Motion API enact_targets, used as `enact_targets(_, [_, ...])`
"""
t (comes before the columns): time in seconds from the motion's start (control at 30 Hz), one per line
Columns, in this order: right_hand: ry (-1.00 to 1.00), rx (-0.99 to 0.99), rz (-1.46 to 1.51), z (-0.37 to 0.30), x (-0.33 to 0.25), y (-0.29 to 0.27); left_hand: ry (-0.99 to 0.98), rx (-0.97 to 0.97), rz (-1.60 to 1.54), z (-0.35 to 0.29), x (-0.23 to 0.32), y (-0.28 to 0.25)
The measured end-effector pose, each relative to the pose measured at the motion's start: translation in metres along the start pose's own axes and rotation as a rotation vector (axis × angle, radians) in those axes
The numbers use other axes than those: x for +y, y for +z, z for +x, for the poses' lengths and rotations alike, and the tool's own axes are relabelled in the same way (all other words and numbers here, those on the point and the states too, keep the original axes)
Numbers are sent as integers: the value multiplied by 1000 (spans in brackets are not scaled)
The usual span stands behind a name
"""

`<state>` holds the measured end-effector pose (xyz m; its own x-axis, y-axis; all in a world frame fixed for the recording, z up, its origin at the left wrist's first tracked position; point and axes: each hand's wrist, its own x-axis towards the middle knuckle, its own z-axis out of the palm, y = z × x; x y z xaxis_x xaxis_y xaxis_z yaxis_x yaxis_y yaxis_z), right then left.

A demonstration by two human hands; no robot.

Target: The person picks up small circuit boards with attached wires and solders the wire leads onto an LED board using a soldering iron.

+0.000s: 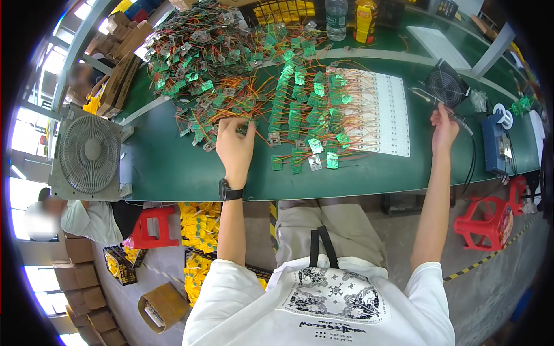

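The right hand [443,128] has fingers clamped on the soldering iron [425,96], tip ahead of them; the left hand's [235,149] fingers curl at a circuit board [243,129], pinched or not, I can't tell. Tangled wires [249,97] beyond could snag, dragging neighbours.

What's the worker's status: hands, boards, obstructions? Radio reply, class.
Left hand at near edge of circuit-board pile. Right hand holding corded pen-shaped tool. More boards in rows alongside. Possible snag: tangled wires by left hand.
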<state>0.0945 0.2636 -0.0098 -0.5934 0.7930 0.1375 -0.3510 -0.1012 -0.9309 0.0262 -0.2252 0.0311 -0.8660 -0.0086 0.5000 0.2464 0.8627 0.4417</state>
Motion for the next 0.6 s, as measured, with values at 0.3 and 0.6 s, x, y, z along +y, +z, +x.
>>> enact_targets(0.3, [-11,-45,6,2,0,-2,-213,-159,-335,-24,-1,-19])
enact_targets(0.6, [-7,-33,12,4,1,-5,-161,-589,-131,-10,-11,-29])
